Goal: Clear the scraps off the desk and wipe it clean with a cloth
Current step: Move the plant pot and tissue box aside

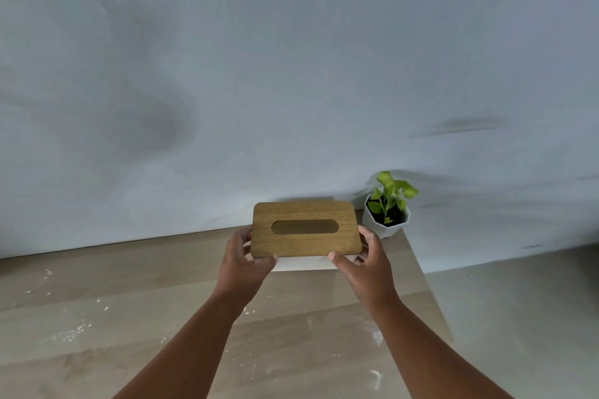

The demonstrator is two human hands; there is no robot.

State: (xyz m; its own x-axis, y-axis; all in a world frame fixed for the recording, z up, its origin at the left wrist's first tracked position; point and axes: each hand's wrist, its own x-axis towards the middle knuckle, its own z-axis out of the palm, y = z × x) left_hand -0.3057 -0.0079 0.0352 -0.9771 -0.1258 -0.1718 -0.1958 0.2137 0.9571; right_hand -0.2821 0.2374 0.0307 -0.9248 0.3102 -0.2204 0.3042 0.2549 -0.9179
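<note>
A tissue box (306,230) with a wooden lid and a white body sits near the back of the light wooden desk (129,275). An oval slot in its lid shows no tissue. My left hand (246,264) grips the box's left end, thumb curled at the lid's front edge. My right hand (363,261) grips the right end the same way. Whether the box rests on the desk or is lifted is unclear. Small white scraps (69,334) and crumbs lie scattered over the desk at the left and at the right front (376,377). No cloth is in sight.
A small green plant in a white faceted pot (387,209) stands at the desk's back right corner, just right of the box. A pale wall (291,74) runs behind the desk. The desk's right edge (431,288) drops to a grey floor.
</note>
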